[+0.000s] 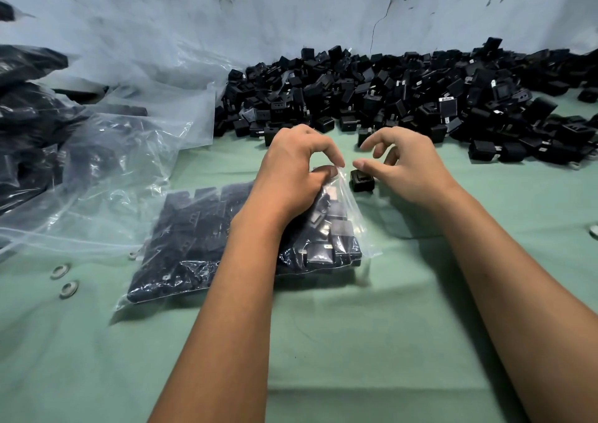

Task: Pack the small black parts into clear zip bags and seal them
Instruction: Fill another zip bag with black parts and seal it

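Plastic zip bag [348,215] mouth pinched in my left hand [294,167] to hold it up; right hand [404,167] hovered empty, fingers apart, over a loose black part [362,180].

Both our forearms reach forward, bare. Our left hand [293,170] curls downward, thumb and forefinger closed in a pinching grip. Our right hand [404,167] hovers just beside it (fingers loosely curled, thumb extended toward the left), holding nothing.

We have a single head-worn wide-angle view, looking forward and down from close above the green table [356,341], with the stained wall [291,8] at the frame's top.
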The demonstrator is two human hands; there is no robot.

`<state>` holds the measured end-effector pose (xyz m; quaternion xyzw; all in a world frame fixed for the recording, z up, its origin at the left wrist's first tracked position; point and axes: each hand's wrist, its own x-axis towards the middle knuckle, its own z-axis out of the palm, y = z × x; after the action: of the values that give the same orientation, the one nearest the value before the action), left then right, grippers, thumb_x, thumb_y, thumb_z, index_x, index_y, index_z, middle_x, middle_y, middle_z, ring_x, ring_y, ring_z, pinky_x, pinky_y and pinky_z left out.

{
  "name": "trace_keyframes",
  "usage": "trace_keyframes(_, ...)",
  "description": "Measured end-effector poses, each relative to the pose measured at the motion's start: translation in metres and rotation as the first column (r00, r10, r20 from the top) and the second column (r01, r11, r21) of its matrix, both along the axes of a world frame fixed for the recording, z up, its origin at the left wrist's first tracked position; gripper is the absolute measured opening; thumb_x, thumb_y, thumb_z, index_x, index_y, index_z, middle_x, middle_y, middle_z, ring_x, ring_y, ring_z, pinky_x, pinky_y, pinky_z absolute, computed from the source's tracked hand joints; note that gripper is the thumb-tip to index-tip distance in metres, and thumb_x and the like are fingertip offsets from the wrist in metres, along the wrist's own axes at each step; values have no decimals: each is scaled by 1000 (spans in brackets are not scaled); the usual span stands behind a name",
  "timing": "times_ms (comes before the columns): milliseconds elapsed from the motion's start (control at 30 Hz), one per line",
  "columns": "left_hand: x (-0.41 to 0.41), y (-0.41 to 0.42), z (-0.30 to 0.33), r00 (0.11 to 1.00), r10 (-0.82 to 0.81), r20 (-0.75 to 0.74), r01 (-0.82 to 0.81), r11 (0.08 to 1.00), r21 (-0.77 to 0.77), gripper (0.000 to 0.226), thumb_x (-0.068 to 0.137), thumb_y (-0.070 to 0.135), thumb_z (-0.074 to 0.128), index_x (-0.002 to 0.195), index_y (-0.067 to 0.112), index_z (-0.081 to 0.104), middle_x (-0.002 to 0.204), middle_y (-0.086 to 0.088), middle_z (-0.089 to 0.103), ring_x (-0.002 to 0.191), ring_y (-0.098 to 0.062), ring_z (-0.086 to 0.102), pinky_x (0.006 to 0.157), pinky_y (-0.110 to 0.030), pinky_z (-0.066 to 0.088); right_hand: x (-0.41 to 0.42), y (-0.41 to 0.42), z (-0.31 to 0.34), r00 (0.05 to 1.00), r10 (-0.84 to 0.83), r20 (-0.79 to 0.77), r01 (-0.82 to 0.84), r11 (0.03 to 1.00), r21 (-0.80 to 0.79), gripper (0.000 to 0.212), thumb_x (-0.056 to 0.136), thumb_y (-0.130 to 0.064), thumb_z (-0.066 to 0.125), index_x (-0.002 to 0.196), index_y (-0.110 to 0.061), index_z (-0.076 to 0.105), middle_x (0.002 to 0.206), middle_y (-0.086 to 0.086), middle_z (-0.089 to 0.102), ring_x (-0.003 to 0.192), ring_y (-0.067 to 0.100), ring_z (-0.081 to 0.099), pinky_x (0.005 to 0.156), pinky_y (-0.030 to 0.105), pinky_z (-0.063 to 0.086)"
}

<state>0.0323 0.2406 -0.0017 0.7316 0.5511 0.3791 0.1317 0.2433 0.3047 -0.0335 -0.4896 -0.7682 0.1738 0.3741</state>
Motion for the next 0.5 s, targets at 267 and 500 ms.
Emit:
trace_keyframes(267, -1, 1, 1, 1000, 1, -7, -1, 1000, 4, 20, 83, 14, 84, 89, 32, 78, 109, 7, 65, 113, -16, 57, 97, -46, 49, 6, -2, 9, 975, 216, 46, -187, 919, -348, 21, 79, -35, 88, 95, -24, 79, 69, -11, 70, 66, 12, 62, 68, 27, 51)
trace_keyframes(500, -2, 1, 0, 1000, 1, 6, -1, 1000, 4, 21, 82, 13, 84, 87, 32, 78, 108, 8, 65, 111, -14, 58, 97, -45, 49, 10, -3, 12, 944, 329, -10, -299, 846, -441, 22, 78, -11, 88, 97, -19, 80, 75, -1, 71, 70, 10, 61, 67, 23, 48)
